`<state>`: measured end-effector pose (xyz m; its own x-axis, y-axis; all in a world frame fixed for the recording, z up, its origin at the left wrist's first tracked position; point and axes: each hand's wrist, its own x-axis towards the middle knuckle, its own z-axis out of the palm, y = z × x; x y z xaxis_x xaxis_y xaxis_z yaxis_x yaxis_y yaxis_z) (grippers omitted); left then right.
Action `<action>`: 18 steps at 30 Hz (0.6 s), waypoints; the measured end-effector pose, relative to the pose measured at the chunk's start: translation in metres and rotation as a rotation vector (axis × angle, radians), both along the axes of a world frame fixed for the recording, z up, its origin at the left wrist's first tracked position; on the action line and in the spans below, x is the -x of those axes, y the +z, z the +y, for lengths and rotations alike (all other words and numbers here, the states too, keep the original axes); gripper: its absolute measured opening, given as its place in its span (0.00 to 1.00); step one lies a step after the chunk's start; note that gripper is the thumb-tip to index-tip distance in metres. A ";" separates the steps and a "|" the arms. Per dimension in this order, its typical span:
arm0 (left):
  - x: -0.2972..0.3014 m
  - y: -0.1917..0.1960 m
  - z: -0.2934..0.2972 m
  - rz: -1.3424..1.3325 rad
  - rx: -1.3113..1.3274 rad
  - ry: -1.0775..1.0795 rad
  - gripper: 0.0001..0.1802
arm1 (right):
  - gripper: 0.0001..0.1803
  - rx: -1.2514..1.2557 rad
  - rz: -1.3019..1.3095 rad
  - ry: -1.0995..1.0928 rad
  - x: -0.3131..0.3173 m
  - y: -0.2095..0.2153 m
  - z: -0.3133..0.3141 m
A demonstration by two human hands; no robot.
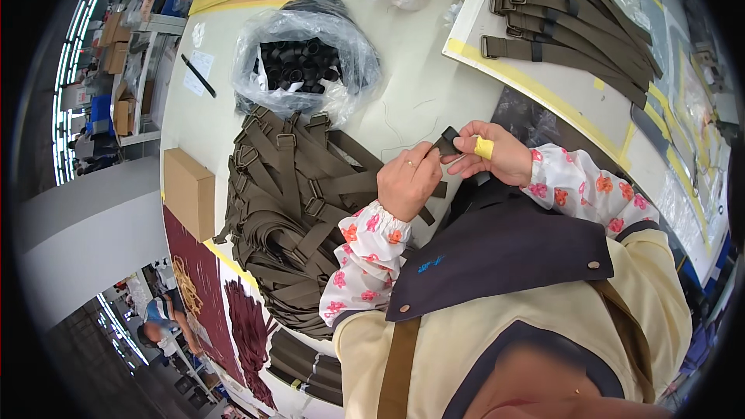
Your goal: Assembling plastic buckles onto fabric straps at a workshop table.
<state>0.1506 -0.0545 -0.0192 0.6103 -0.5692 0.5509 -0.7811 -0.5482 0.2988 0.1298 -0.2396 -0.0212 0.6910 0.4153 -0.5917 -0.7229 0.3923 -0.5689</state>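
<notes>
A small black buckle piece (447,142) is pinched between both hands, left hand (409,181) and right hand (497,157), above the surface (423,85), with a big strap heap (291,209) left, apparently waiting, finished-looking straps (570,19) far right.

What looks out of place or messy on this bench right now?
Nothing looks damaged or spilled. The olive straps by the left hand lie in a loose tangled heap, unlike the neatly fanned straps at upper right. Both hands pinch a small black piece.

Both hands (454,167) together, fingers pinched
</notes>
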 end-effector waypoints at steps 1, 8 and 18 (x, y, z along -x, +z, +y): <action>0.001 -0.001 0.000 0.002 0.003 -0.004 0.11 | 0.16 0.028 -0.016 0.013 0.000 0.001 0.003; 0.000 0.000 0.006 0.719 0.195 -0.033 0.18 | 0.16 0.010 -0.179 0.288 0.000 -0.004 0.013; -0.070 0.031 0.059 0.393 -0.279 0.094 0.09 | 0.10 0.697 -0.915 -0.007 -0.026 0.007 -0.108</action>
<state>0.2202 0.0044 0.0115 0.7970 -0.5952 0.1027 -0.5822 -0.7119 0.3927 0.1562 -0.3476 -0.0144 0.9814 0.1890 0.0336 0.0741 -0.2117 -0.9745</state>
